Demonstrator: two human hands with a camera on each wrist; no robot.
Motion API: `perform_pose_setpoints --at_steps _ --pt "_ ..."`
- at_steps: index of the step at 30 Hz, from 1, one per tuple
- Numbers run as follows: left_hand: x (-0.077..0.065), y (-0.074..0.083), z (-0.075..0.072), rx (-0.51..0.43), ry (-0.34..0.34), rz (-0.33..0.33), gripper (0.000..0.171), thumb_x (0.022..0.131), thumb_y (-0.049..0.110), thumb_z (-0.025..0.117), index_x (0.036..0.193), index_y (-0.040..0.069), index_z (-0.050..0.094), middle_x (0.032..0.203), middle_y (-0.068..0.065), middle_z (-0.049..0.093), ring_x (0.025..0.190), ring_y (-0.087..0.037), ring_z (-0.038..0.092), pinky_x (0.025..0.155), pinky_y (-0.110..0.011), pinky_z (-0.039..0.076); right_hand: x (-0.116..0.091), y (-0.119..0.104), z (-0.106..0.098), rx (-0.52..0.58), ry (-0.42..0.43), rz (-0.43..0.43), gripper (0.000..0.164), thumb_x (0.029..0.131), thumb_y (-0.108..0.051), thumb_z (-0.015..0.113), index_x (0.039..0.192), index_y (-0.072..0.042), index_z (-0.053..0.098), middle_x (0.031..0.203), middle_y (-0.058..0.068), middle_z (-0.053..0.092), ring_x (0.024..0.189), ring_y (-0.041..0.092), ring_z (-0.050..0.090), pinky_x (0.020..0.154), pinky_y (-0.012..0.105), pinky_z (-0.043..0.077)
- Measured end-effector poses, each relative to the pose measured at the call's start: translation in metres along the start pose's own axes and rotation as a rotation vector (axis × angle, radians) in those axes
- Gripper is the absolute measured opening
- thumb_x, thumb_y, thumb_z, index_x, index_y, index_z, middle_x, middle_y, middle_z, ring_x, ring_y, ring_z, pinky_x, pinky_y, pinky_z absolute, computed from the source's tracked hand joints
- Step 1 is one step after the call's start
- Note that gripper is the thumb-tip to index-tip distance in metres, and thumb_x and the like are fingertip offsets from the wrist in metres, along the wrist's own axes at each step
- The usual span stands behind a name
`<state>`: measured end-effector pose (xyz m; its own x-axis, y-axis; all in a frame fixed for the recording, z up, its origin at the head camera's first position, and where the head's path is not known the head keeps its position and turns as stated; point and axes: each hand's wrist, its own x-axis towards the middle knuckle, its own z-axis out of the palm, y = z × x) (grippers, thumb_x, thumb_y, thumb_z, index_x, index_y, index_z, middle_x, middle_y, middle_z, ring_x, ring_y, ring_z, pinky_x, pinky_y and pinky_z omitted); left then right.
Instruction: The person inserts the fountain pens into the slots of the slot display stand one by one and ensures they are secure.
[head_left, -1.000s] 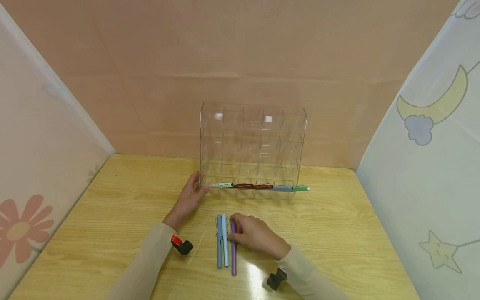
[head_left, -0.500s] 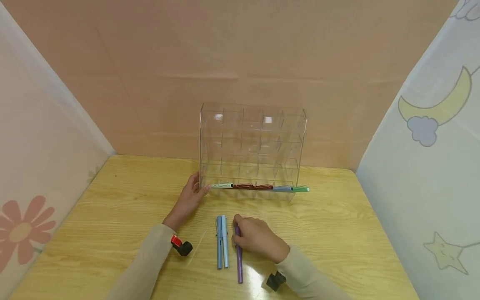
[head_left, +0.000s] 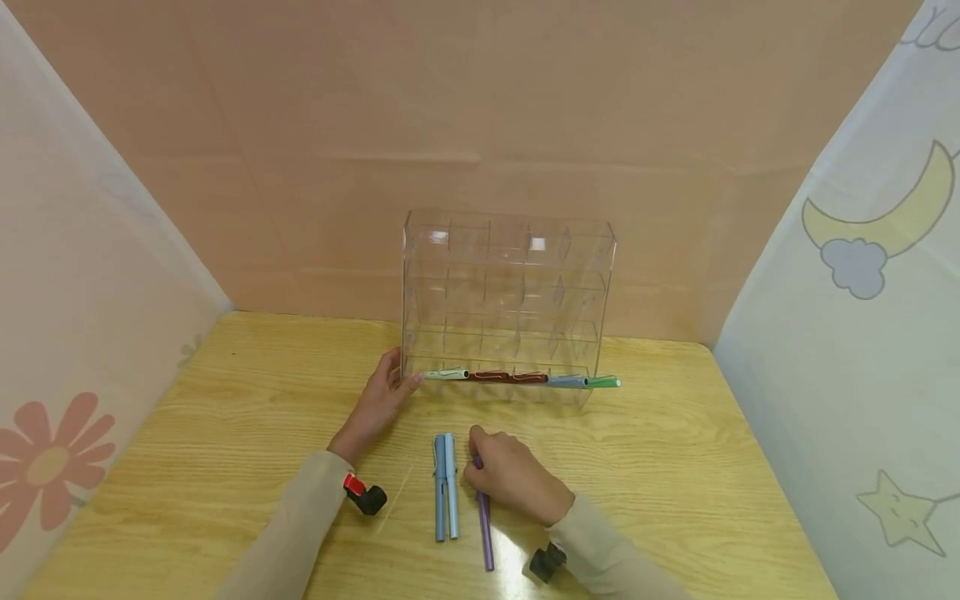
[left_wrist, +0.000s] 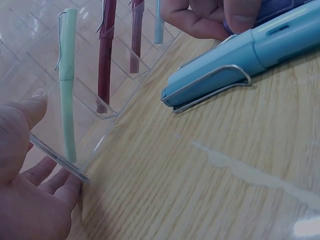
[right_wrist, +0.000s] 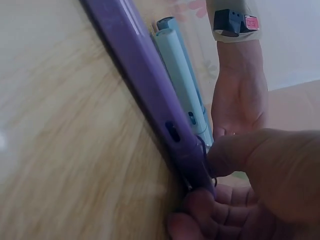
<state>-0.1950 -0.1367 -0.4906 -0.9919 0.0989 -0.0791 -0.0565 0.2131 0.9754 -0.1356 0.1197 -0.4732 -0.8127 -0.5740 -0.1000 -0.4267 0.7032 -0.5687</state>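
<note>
My right hand [head_left: 517, 477] pinches a purple pen [head_left: 487, 537] near its capped end; the barrel points toward me, low over the table. In the right wrist view, thumb and fingers close round the cap by its clip. My left hand [head_left: 377, 407] holds the lower left side of a clear acrylic pen rack [head_left: 403, 308], thumb in front and fingers behind the panel. Along the rack's bottom row lie a pale green pen [head_left: 447, 374], two dark red pens [head_left: 490, 377], a blue-grey pen [head_left: 567, 381] and a green pen [head_left: 603, 382].
Left of the purple pen, a blue pen [head_left: 440, 512] and a light blue pen [head_left: 452, 504] lie side by side on the wooden table [head_left: 660, 467]. A peach backdrop [head_left: 300, 167] stands behind the rack, with printed white panels on both sides.
My right hand has drawn the purple pen slightly right and toward me, away from the two blue pens, and the pen has tilted. The left hand stays on the rack.
</note>
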Motion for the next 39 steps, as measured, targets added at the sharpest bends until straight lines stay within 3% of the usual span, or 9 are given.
perform_pose_setpoints --at_steps 7,14,25,39 --pt "0.001 0.001 0.0 0.007 0.006 -0.001 0.072 0.112 0.031 0.058 0.168 0.011 0.018 0.176 -0.018 0.022 0.163 -0.043 0.028 0.129 -0.061 0.034 -0.002 0.008 -0.006 0.049 0.051 0.029 0.008 0.098 -0.014 0.064 0.101 -0.01 0.071 0.067 -0.012 0.059 0.051 -0.001 0.042 0.045 0.017 0.035" --pt "0.001 0.002 0.0 0.009 0.006 -0.002 0.075 0.111 0.035 0.059 0.169 0.011 0.018 0.176 -0.019 0.022 0.163 -0.044 0.029 0.129 -0.061 0.034 -0.01 0.012 -0.02 0.116 0.127 0.016 0.007 0.096 -0.011 0.062 0.098 -0.013 0.069 0.06 -0.013 0.049 0.048 -0.002 0.034 0.045 0.015 0.028" --pt "0.002 0.004 -0.001 0.033 0.01 0.015 0.076 0.111 0.035 0.059 0.169 0.009 0.017 0.176 -0.02 0.023 0.162 -0.044 0.03 0.129 -0.06 0.035 -0.021 0.01 -0.046 0.212 0.122 0.026 0.008 0.099 -0.012 0.061 0.094 -0.016 0.064 0.062 -0.012 0.044 0.05 0.0 0.03 0.048 0.015 0.027" --pt "0.003 0.003 0.0 0.012 0.003 -0.002 0.075 0.111 0.033 0.058 0.169 0.011 0.016 0.177 -0.018 0.02 0.164 -0.043 0.027 0.13 -0.06 0.034 -0.036 -0.002 -0.071 0.232 0.15 0.0 0.012 0.103 -0.017 0.065 0.091 -0.018 0.066 0.065 -0.011 0.047 0.052 -0.002 0.032 0.049 0.016 0.029"
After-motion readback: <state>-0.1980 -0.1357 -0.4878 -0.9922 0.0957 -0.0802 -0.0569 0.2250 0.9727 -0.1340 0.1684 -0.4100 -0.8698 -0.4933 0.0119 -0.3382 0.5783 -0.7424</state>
